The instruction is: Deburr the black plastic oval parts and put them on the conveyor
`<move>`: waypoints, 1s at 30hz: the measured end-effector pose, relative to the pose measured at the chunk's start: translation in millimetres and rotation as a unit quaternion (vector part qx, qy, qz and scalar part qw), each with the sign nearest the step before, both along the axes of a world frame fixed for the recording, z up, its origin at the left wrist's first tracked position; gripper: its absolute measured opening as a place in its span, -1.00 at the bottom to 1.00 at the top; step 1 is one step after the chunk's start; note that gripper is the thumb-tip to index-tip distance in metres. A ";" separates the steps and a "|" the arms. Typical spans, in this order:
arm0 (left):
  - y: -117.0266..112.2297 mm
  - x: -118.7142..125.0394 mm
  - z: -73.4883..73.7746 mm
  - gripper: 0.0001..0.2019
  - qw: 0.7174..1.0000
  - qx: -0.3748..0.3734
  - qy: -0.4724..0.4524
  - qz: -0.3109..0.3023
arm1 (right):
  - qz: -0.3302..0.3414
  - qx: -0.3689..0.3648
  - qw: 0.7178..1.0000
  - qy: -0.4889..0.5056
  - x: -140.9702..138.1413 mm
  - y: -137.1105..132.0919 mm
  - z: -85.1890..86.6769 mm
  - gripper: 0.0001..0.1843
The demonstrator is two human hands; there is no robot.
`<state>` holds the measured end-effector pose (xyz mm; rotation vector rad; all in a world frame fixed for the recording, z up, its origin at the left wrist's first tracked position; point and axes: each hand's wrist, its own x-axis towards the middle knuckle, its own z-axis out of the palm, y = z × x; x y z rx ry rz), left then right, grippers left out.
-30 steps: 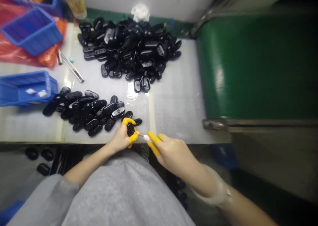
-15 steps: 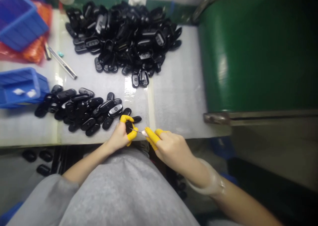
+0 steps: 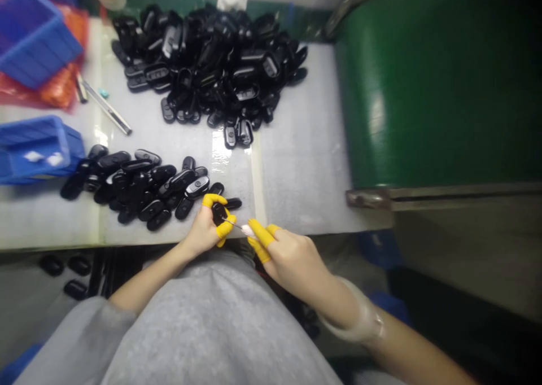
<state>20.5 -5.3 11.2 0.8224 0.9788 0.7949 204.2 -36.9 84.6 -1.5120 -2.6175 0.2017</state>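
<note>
Yellow finger covers sit on the fingers of both hands. My left hand (image 3: 203, 231) is closed around a small black oval plastic case (image 3: 218, 211), held over the table's front edge. In my right hand (image 3: 294, 255) is a thin metal tool with a white part (image 3: 247, 231) by the fingertips; the rest of its handle is hidden. The tool's tip reaches the case, though I cannot make out whether it touches. Just behind my left hand lies another black case (image 3: 234, 203), beside a smaller pile of black cases (image 3: 148, 184).
A large heap of black plastic cases (image 3: 212, 63) covers the back of the table (image 3: 305, 165). Two blue bins (image 3: 42, 46) and a utility knife (image 3: 108, 109) are at the left. On the right stands a green conveyor-like surface (image 3: 440, 91) with a metal edge.
Both hands stay almost in place. The case in my left hand has tilted slightly and shows more of its face; the tool has shifted a little with my right hand.
</note>
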 end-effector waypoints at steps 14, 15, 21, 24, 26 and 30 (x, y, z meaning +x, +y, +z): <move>-0.6 0.8 -1.9 -0.60 1.000 0.001 0.004 -0.013 | 0.008 -0.018 0.999 -0.044 -3.1 13.2 15.6 -0.57; -0.7 0.7 -2.0 -0.60 1.000 0.000 0.005 -0.014 | 0.009 -0.026 0.999 -0.046 -3.6 13.0 15.6 -0.58; -0.7 0.0 -1.8 -0.61 1.000 0.005 0.030 0.002 | 0.022 0.021 0.997 -0.068 -4.1 7.5 4.1 -0.65; 0.4 -0.3 -1.1 -0.59 1.000 -0.007 0.007 -0.011 | 0.048 0.086 0.994 -0.052 0.4 6.0 -1.8 -0.70; 1.5 -0.5 -0.5 -0.58 1.000 -0.018 -0.015 -0.019 | 0.041 0.096 0.994 -0.025 5.4 6.4 -2.8 -0.72; 3.8 -1.1 0.6 -0.57 0.999 -0.031 -0.037 -0.020 | -0.026 0.115 0.993 0.030 19.4 11.1 -10.1 -0.71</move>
